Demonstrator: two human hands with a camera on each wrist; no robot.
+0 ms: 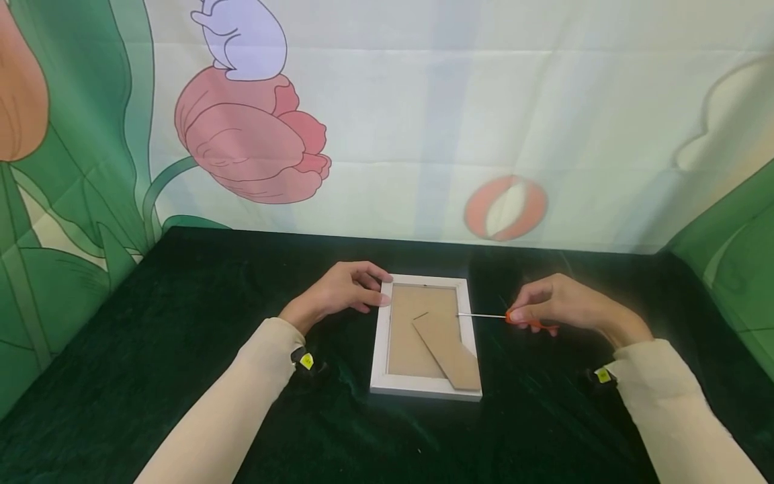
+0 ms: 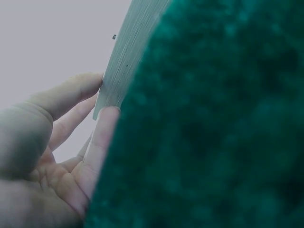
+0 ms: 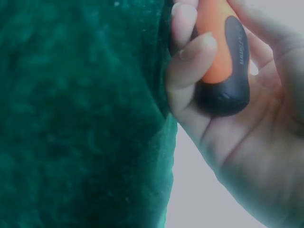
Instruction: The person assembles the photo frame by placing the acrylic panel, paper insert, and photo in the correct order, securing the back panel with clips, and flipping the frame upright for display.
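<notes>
A white picture frame point(image 1: 381, 343) lies face down on dark green cloth, its brown backing board point(image 1: 402, 349) facing up. A tapered brown stand leg point(image 1: 450, 356) slants across the board and overlaps the lower right corner. My left hand point(image 1: 338, 289) holds the frame's upper left edge, thumb and fingertips against the rail; the left wrist view shows a fingertip point(image 2: 110, 113) low on its side. In my right hand point(image 1: 562, 306) is a screwdriver point(image 1: 484, 315) with an orange and black handle point(image 3: 221, 57). Its thin shaft points left, the tip at the right rail's inner edge.
Green velvet cloth point(image 1: 181, 376) covers the table. Behind it hangs a printed curtain point(image 1: 393, 134) with a pink flower and a rabbit. A small dark tab point(image 1: 425, 286) shows at the frame's top inner edge. Small specks lie on the cloth in front.
</notes>
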